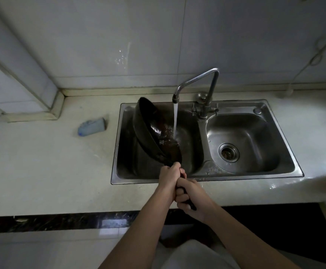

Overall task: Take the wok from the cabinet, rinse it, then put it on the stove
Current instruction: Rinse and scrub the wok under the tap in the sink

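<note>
Both my hands are clenched round the wok's long dark handle, my left hand [170, 172] in front and my right hand [189, 199] stacked just behind it, nearer my body. The wok [154, 131] hangs out beyond my left fingers, tipped steeply on its side over the left basin of the steel sink [255, 176]. The stream from the faucet [197, 78] splashes on its wet inside near the lower rim. I judge the fetching done and the rinse in hand (the stove is nowhere in view), with the carry and the setting-down left. To the right of my fingers lies the smaller basin with its drain [228, 152]. Well off to their left a blue sponge [92, 126] rests on the pale countertop [42, 171]. Beyond, the grey wall tiles [80, 45] carry a splash mark, and the room is dim.
</note>
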